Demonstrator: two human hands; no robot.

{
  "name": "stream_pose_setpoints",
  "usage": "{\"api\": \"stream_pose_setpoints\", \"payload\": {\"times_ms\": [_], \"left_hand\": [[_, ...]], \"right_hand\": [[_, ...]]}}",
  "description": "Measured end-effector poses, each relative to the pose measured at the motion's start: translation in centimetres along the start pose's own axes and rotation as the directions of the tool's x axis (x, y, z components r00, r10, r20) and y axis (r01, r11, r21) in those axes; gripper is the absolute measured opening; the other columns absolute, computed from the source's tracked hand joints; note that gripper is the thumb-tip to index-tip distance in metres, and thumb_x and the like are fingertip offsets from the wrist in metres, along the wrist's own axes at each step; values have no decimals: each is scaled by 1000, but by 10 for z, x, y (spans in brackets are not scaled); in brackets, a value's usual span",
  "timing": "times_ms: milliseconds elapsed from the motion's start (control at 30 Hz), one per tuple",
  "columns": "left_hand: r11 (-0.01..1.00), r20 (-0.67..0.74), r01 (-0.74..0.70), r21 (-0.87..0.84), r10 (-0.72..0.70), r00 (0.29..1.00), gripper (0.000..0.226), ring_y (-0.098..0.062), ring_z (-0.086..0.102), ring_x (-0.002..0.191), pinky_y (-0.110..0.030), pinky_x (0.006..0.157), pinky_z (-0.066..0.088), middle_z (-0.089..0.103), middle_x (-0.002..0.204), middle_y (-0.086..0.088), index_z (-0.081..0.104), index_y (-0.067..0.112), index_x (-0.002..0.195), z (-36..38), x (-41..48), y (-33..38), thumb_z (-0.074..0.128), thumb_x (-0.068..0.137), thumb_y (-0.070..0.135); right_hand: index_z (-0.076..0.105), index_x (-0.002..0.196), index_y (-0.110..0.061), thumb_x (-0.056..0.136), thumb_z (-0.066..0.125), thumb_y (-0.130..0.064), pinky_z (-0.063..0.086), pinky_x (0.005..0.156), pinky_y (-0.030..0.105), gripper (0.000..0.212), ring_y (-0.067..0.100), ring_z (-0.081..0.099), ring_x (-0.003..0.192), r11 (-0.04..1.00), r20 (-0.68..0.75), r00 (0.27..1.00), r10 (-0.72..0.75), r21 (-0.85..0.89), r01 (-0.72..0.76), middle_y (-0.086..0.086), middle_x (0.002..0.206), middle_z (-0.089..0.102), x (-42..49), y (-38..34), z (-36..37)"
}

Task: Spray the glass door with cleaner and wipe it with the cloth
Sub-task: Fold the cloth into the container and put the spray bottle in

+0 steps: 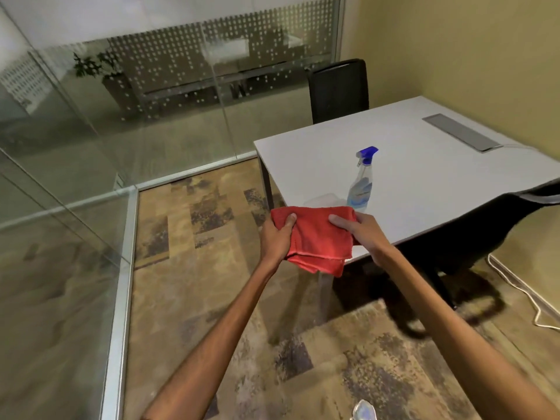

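The red microfiber cloth (pixel 315 237) is held folded between both hands, just past the near corner of the white table (pixel 424 165). The left hand (pixel 277 237) is clamped on its left edge with the thumb on top, and the right hand (pixel 360 230) is pinched shut on its right edge. The spray bottle (pixel 362 183) with the blue trigger is left standing upright on the table, just behind the cloth, untouched by either hand.

Main risk, probably: the bottle sits close to the table edge and right by the cloth, so it could get knocked over if the cloth is swung or pulled away carelessly. Also, the glass door (pixel 60 165) is off to the left, well apart from the bottle, so dry wiping and smearing could happen if the spray gets skipped. A loose lower fold is hanging and could slip out.
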State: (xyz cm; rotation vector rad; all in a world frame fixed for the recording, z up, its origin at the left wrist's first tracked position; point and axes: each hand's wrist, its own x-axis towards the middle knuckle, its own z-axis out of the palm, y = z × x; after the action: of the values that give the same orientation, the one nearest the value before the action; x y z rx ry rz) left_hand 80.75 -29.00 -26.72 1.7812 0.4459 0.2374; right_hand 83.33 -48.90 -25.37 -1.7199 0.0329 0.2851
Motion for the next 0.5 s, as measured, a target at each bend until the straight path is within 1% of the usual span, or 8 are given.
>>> {"api": "stream_pose_setpoints", "payload": {"times_ms": [33, 100, 167, 200, 267, 333, 400, 500], "left_hand": [[1000, -8, 23, -18, -23, 1000, 42, -27, 66, 108, -44, 98, 53, 69, 118, -12, 62, 6, 124, 12, 3, 2, 67, 92, 34], [996, -13, 62, -57, -63, 998, 45, -29, 65, 111, -47, 99, 52, 68, 121, -13, 60, 5, 127, 37, 8, 7, 65, 93, 34], [994, -9, 82, -67, -83, 997, 50, -30, 64, 113, -47, 101, 52, 66, 124, -14, 57, 5, 131, 59, 11, 12, 66, 93, 36], [994, 1, 84, -72, -84, 996, 51, -29, 65, 113, -47, 100, 52, 66, 124, -13, 57, 6, 131, 70, 12, 14, 68, 91, 37], [989, 56, 95, -111, -89, 994, 54, -27, 67, 109, -45, 98, 54, 68, 122, -13, 58, 5, 129, 85, 14, 17, 75, 86, 34], [983, 171, 136, -126, -114, 979, 58, -24, 69, 107, -41, 97, 56, 69, 121, -12, 60, 6, 128, 92, 19, 17, 83, 79, 28], [977, 304, 189, -95, -152, 940, 65, -24, 68, 110, -40, 99, 54, 69, 123, -12, 59, 6, 129, 94, 23, 13, 87, 73, 18], [962, 378, 253, -101, -198, 905, 68, -29, 64, 117, -40, 102, 52, 64, 128, -15, 52, 3, 134, 98, 27, 7, 83, 74, 3]], "right_hand": [[69, 102, -34, 73, 84, -48, 56, 61, 14, 35, 3, 74, 84, 1000, 52, 999, 4, -14, -3, -10, 104, 75, 4, 0, -10], [62, 119, -33, 69, 89, -42, 56, 70, 18, 57, 7, 72, 93, 997, 134, 991, 6, -81, 5, -12, 110, 71, 14, 2, -30], [58, 128, -24, 69, 91, -30, 55, 82, 26, 68, 13, 68, 102, 989, 134, 991, -9, -145, 28, -7, 115, 69, 24, 5, -48], [59, 129, -20, 69, 90, -23, 54, 85, 28, 67, 16, 67, 104, 987, 102, 995, -19, -154, 35, -3, 116, 70, 29, 7, -57], [64, 125, -15, 71, 87, -15, 53, 83, 28, 59, 20, 68, 103, 990, 37, 999, -36, -135, 41, 2, 114, 72, 41, 10, -76], [68, 120, -16, 73, 85, -12, 54, 76, 24, 49, 20, 70, 100, 993, 15, 999, -36, -111, 38, 3, 110, 74, 52, 13, -95], [69, 116, -17, 73, 84, -11, 54, 72, 23, 46, 19, 70, 96, 994, 21, 1000, -18, -104, 20, 3, 107, 74, 60, 14, -110], [72, 106, -23, 70, 83, -6, 52, 67, 25, 42, 21, 70, 93, 996, 15, 1000, 15, -86, -14, 3, 104, 75, 71, 18, -125]]}}
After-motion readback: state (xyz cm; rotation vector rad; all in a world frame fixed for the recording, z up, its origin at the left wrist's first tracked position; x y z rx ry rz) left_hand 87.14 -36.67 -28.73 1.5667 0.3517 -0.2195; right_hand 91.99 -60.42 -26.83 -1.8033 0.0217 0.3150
